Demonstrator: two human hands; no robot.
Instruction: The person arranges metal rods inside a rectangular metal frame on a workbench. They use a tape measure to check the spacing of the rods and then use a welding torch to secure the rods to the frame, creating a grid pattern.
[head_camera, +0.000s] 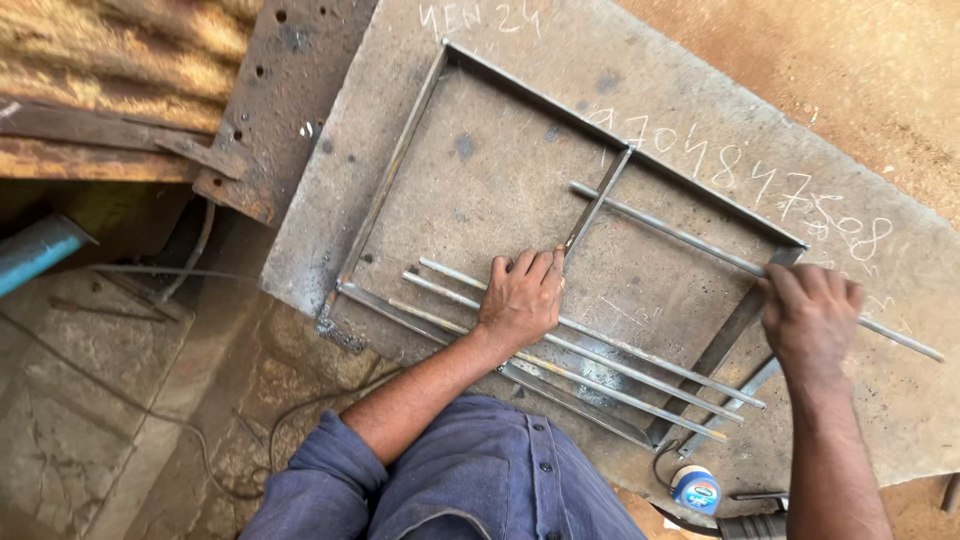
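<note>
A rectangular frame of flat steel bars (392, 170) lies on a large steel plate (700, 120). A flat cross bar (598, 200) runs from the frame's far side toward me. My left hand (522, 295) rests palm down, fingers spread, on several thin steel rods (640, 365) lying inside the frame, with its fingertips at the near end of the cross bar. My right hand (808, 318) grips one long thin rod (660, 226) that lies slanted across the frame's right side and sticks out past it.
A blue and white tape measure (696, 490) sits at the plate's near edge beside a dark cable. A rusty perforated plate (275, 100) and corrugated sheet (110, 60) lie at the left. A blue pipe (35, 252) and concrete floor are below left.
</note>
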